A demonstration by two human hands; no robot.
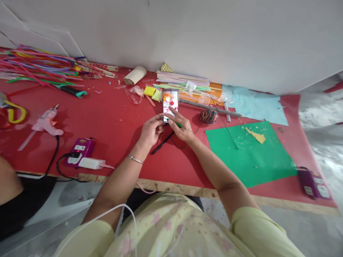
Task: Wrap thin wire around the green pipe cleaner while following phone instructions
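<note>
My left hand (151, 130) is closed in a pinch on the near end of a thin green stem wire (177, 124) over the red table (112, 121). My right hand (181, 126) grips the same wire a little further right, with one finger stretched toward a phone (170, 103) lying just beyond both hands, its screen lit. A black stick (162, 142) lies on the table under my hands. A ball of dark multicoloured yarn (208, 116) sits to the right of my right hand.
A green sheet (252, 157) with yellow scraps lies right. A pink glue gun (46, 121), a purple power strip (80, 150) and white charger (91, 163) lie left. Coloured pipe cleaners (40, 69) and straws (182, 80) line the wall. Another person's arm (8, 178) is at far left.
</note>
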